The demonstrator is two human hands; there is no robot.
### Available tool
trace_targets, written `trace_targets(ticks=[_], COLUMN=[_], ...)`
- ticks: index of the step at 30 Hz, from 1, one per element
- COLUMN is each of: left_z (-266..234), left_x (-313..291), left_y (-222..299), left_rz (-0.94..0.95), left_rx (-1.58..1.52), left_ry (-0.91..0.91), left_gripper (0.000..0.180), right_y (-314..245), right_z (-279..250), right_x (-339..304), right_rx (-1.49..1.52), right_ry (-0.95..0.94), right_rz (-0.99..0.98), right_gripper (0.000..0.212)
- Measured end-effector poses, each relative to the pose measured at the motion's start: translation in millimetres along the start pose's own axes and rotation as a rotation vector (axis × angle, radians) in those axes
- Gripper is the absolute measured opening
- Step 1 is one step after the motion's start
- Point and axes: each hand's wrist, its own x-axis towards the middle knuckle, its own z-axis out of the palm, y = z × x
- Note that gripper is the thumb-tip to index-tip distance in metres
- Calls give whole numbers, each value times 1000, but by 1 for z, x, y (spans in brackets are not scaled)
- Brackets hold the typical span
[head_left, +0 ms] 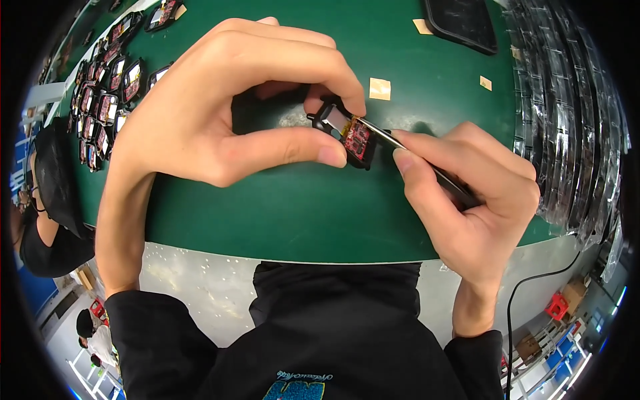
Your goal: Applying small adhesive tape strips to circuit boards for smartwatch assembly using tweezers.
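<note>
Between the thumb and fingers of my left hand (pixel 247 100) is a small black device housing (pixel 363 159), held tilted just above the green tabletop. Inside it sit a red circuit board (pixel 358 137) and a silvery rectangular part (pixel 335 119), with a yellowish strip between them. My right hand (pixel 477 193) pinches a pair of dark metal tweezers (pixel 432 167) from the right. Their thin tip reaches into the housing at the board's upper edge. Whether the tip grips anything is too small to tell.
Several similar open housings with red boards (pixel 107 109) crowd the far left of the green table (pixel 300 220). Stacked clear plastic trays (pixel 553 113) line the right side. A black tray (pixel 461 23) lies at the far right, near small tan paper squares (pixel 380 89). Another person's arm (pixel 45 220) shows at left.
</note>
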Motion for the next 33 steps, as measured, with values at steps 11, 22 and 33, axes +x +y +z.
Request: trace_targets(ticks=[11, 22, 33], left_z=[-1, -3, -5], left_x=[-1, -3, -3], left_y=[0, 2, 7], left_rz=[-32, -68, -79], left_rx=[-44, -38, -9], left_ry=[2, -14, -49], left_gripper=[50, 51, 55], right_y=[2, 1, 1], right_z=[1, 3, -4], right_x=[-1, -2, -8], right_rx=[39, 0, -2], right_ry=[18, 37, 100], right_rz=[-6, -36, -38], right_gripper=[23, 23, 25])
